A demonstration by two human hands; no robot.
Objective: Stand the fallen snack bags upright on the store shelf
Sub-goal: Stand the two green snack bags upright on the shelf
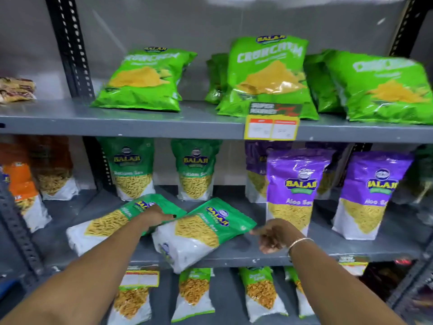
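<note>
Two green-and-white sev bags lie flat on the middle shelf [234, 254]: a left fallen bag [105, 225] and a right fallen bag [199, 233] whose bottom juts over the shelf's front edge. My left hand [155, 216] rests on the left fallen bag's green top, fingers reaching between the two bags. My right hand [274, 234] hovers at the right fallen bag's green top corner, fingers loosely curled, a fingertip touching or almost touching it. Two matching green bags [133, 170] [195, 171] stand upright behind.
Two purple sev bags [293, 191] [372, 193] stand upright to the right. Bright green chips bags [269, 76] lean on the top shelf above a yellow price tag [271, 127]. Orange bags [21, 191] stand at left. Smaller bags [194, 294] fill the lower shelf.
</note>
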